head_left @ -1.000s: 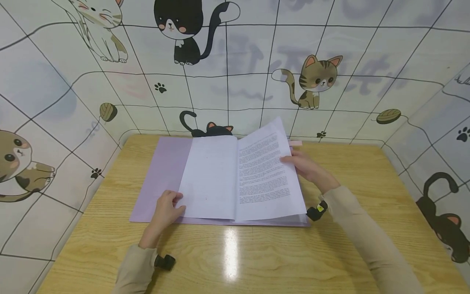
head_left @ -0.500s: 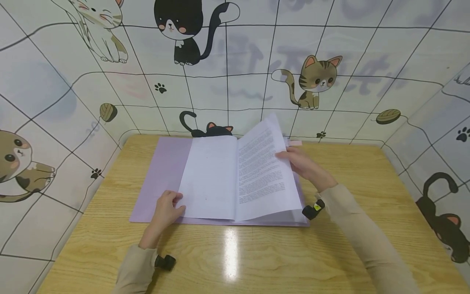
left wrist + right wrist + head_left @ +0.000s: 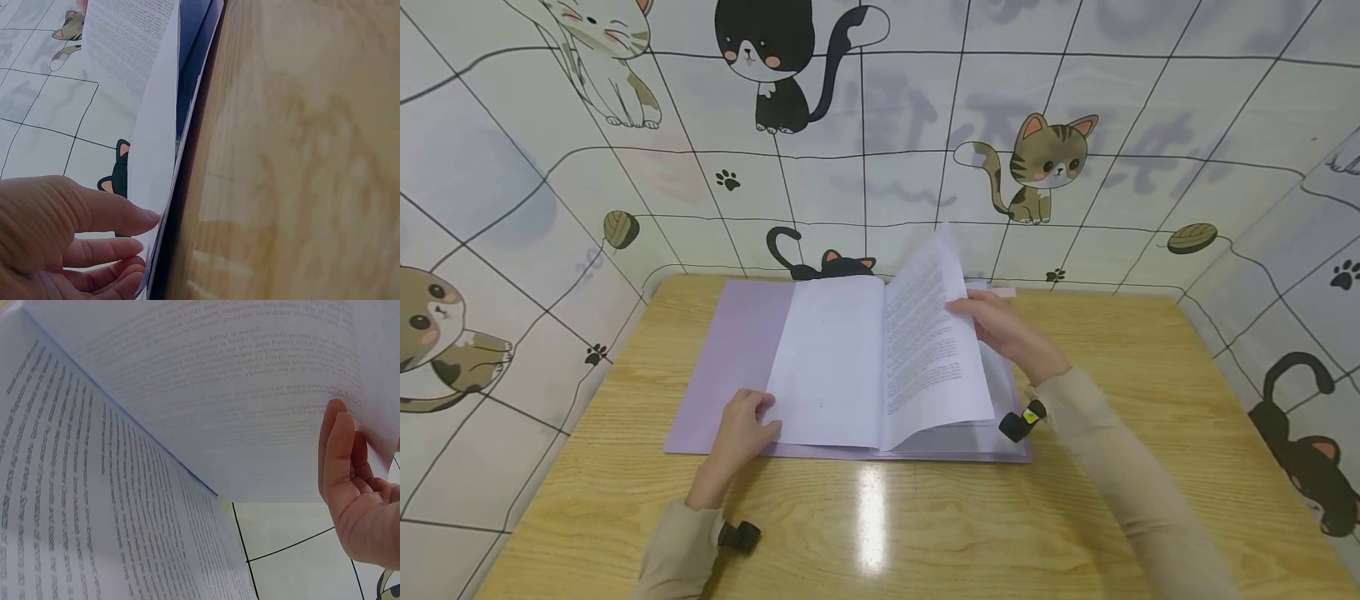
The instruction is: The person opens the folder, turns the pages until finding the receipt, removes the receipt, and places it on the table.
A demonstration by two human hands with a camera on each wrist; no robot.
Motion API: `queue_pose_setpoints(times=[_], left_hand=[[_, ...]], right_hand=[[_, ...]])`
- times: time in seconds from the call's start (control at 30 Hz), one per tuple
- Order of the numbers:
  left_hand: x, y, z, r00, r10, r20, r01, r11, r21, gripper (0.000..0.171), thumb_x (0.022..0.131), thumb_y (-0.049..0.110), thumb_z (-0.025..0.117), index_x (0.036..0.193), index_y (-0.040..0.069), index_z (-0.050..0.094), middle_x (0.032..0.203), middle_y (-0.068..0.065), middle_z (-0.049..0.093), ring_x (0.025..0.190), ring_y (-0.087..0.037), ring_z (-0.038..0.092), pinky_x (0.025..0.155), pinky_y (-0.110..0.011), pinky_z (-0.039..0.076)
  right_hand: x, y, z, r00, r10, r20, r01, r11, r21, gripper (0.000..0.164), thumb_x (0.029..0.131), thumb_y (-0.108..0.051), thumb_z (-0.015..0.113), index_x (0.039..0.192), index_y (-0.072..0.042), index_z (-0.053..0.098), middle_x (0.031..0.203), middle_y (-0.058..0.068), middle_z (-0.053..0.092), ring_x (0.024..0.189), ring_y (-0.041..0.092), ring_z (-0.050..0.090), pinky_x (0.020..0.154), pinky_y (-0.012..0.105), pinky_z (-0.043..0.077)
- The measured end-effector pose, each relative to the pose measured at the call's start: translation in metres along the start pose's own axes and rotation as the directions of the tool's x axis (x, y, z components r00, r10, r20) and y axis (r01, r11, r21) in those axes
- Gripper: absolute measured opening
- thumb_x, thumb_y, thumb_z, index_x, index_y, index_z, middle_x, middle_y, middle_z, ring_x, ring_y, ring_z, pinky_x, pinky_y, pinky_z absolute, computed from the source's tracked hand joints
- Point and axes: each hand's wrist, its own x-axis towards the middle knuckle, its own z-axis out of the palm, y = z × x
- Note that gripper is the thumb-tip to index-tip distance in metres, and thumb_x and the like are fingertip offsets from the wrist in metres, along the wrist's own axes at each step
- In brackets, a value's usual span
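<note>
A purple folder lies spread on the table with white sheets bound at its middle fold. On its left side a blank page lies flat. My left hand rests at that page's lower left edge, thumb tip on the paper and fingers relaxed, as the left wrist view shows. My right hand pinches the outer edge of a printed page, thumb on the front and fingers behind. This page stands lifted and curved above the right-hand stack. In the right wrist view more printed text shows on the sheet beneath.
The folder sits on a wooden table, its far edge close to a white wall with cat drawings. A pale pink tab sticks out behind my right hand. Both wrists carry small black cameras.
My right hand has moved left and slightly back, drawing the printed page further up and toward the fold. More of the sheets beneath shows. The left hand has stayed nearly still.
</note>
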Motion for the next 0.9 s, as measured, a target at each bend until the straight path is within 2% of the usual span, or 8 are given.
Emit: queue_pose_setpoints(times=[0.33, 0.63, 0.9], left_hand=[[-0.002, 0.007, 0.002, 0.999, 0.035, -0.022, -0.036, 0.999, -0.007, 0.033, 0.069, -0.005, 0.069, 0.099, -0.015, 0.062, 0.093, -0.022, 0.056, 0.082, -0.031, 0.053, 0.075, -0.043, 0.047], [-0.001, 0.02, 0.004, 0.987, 0.147, -0.066, -0.147, 0.989, -0.009, 0.032, 0.068, -0.006, 0.074, 0.097, -0.011, 0.064, 0.089, -0.017, 0.057, 0.076, -0.025, 0.051, 0.068, -0.037, 0.045], [-0.004, 0.041, 0.004, 0.971, 0.229, -0.068, -0.234, 0.968, -0.092, 0.032, 0.069, -0.006, 0.075, 0.098, -0.009, 0.063, 0.09, -0.018, 0.057, 0.079, -0.029, 0.054, 0.068, -0.038, 0.049]], right_hand=[[0.004, -0.007, 0.013, 1.0, -0.002, 0.004, 0.002, 0.997, 0.079, 0.043, 0.094, -0.013, 0.047, 0.132, 0.006, 0.041, 0.099, 0.005, 0.062, 0.084, 0.017, 0.063, 0.072, 0.029, 0.052], [0.009, -0.011, 0.022, 1.0, -0.001, -0.013, 0.002, 0.997, 0.082, 0.043, 0.094, -0.012, 0.047, 0.134, 0.003, 0.04, 0.101, 0.006, 0.059, 0.083, 0.016, 0.062, 0.071, 0.028, 0.051], [0.014, -0.014, 0.028, 1.0, -0.022, 0.0, 0.022, 0.997, 0.075, 0.045, 0.094, -0.011, 0.046, 0.136, 0.004, 0.038, 0.107, 0.009, 0.056, 0.083, 0.015, 0.061, 0.072, 0.027, 0.051]])
